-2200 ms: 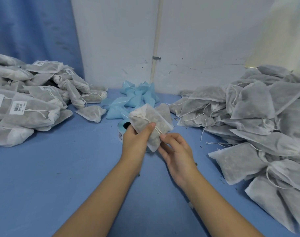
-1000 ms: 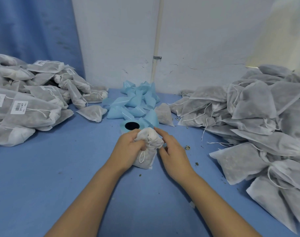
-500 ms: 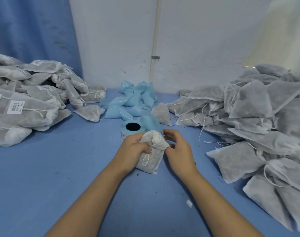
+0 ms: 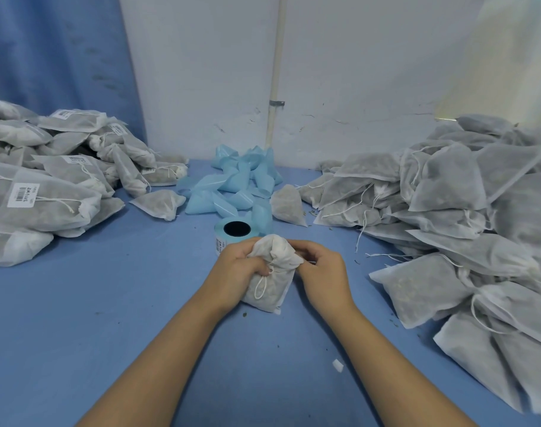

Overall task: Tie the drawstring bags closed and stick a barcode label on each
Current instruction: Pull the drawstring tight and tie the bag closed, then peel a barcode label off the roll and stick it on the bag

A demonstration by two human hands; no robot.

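Drawstring bag (image 4: 269,282), white, filled with dark loose matter: upright at centre of blue table (image 4: 109,318), base on the surface, neck gathered into a bunch on top. Cord loop (image 4: 260,288) hanging down the front face.

Left hand (image 4: 238,266) wrapped round the upper left of the bag, fingers curled into the cloth just under the neck. Right hand (image 4: 321,269) against the neck's right side, fingers curled and pinching there; on cord or cloth, cannot tell.

Just behind the bag: label roll (image 4: 232,234), light blue, core hole facing up. Behind that, heap of light-blue folded pieces (image 4: 235,183) near the wall.

Left of table: pile of tied bags (image 4: 47,195), several bearing barcode labels. Right of table: larger pile of bags (image 4: 448,211), cords trailing loose. Small white scrap (image 4: 338,366) beside the right forearm. Dark crumbs scattered over the table.
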